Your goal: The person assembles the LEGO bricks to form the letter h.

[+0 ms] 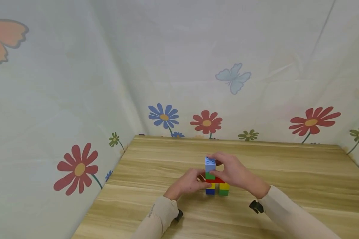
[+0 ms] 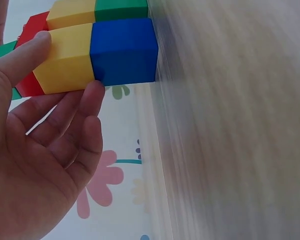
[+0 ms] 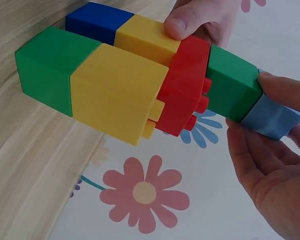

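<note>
A small structure of toy building bricks stands on the table. Its left column has a blue brick point(image 2: 124, 52) below a yellow brick point(image 2: 67, 57). The right column has a green brick point(image 3: 55, 70) under another yellow brick point(image 3: 117, 90). A red brick point(image 3: 185, 85) bridges the columns, its right studs bare. Above its left end sit an upper green brick point(image 3: 233, 82) and a light blue brick point(image 3: 272, 116) on top. My left hand point(image 1: 192, 181) pinches the left yellow brick between thumb and fingers. My right hand point(image 1: 233, 170) pinches the light blue brick, thumb near its seam with the green one.
The wooden table point(image 1: 149, 156) runs back to a pale curtain point(image 1: 179, 49) printed with flowers and butterflies. Another stretch of the curtain rises along the left side. Black straps point(image 1: 256, 206) show at the wrists.
</note>
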The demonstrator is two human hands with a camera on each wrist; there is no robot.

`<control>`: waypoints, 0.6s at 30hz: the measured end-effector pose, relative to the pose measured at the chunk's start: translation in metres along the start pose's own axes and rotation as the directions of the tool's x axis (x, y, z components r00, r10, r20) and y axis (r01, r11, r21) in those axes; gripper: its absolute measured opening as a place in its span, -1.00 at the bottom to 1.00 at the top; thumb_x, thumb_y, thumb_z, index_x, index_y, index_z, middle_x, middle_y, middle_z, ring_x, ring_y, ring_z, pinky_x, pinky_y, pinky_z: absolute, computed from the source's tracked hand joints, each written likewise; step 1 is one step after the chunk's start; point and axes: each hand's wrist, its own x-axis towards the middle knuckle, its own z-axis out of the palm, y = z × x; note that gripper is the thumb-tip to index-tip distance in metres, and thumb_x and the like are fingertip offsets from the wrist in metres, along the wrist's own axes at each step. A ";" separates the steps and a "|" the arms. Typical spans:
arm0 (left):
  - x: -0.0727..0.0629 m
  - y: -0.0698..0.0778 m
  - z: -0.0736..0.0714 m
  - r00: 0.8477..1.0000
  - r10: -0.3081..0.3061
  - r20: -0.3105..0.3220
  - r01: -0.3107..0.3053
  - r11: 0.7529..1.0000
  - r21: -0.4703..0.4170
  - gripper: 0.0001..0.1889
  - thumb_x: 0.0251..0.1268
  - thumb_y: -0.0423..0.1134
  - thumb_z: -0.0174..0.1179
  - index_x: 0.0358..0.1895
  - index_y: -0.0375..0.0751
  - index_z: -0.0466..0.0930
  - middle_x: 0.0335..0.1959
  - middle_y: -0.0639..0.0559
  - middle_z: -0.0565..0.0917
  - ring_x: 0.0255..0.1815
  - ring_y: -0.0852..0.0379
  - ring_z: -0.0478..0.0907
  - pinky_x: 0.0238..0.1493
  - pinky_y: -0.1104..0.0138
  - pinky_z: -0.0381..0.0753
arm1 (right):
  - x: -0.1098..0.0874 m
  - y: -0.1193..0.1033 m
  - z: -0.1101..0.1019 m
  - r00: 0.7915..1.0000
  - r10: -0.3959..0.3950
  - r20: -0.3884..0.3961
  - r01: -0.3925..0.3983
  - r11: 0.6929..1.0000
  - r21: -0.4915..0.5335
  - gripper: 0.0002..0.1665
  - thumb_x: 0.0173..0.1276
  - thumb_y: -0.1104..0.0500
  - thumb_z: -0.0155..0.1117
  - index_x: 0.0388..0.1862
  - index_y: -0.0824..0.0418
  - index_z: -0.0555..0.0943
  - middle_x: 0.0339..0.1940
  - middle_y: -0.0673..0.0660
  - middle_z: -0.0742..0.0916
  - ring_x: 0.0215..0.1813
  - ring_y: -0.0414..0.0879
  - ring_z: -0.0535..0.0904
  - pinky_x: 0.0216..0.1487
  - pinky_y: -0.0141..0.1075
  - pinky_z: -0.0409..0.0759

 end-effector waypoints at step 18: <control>0.001 0.003 0.001 1.000 0.010 -0.015 -0.010 1.000 -0.009 -0.74 0.21 -0.06 0.29 -0.07 0.01 0.58 -0.31 0.17 0.59 -0.38 0.23 0.51 -0.37 0.41 0.55 | -0.001 0.007 0.008 0.999 -0.025 -0.035 0.026 1.000 0.016 -0.32 0.10 0.25 0.47 0.22 0.21 0.44 -0.09 0.01 0.60 -0.15 -0.17 0.55 -0.10 -0.31 0.59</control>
